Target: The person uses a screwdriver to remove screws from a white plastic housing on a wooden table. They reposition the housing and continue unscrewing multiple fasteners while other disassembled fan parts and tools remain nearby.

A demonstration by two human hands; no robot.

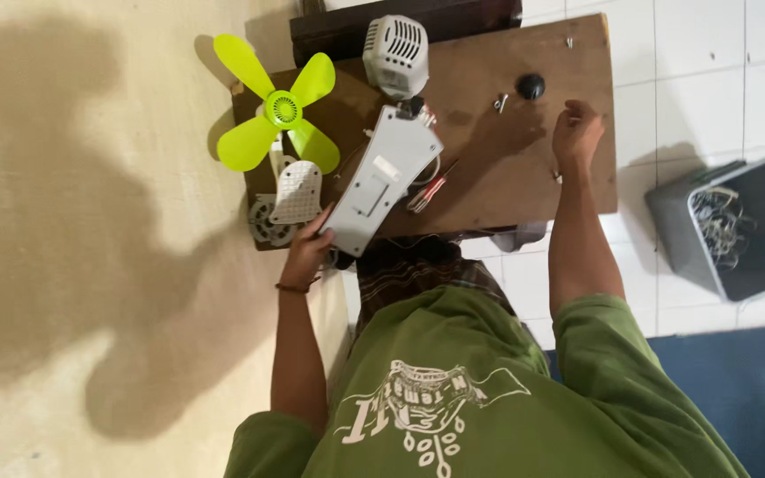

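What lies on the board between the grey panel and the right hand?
In the head view, a small metal screw and a black knob lie on the board between the grey panel and the right hand; the remainder is bare wood.

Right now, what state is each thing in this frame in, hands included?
Left hand: gripping the near end of the grey housing.
Grey housing: tilted, opened, wires hanging out.
Right hand: fingers down on the wooden board, holding nothing that shows.
Green fan blade: detached, lying flat.
White motor cover: off, standing alone.
Grey bin: open, holds tangled wire.
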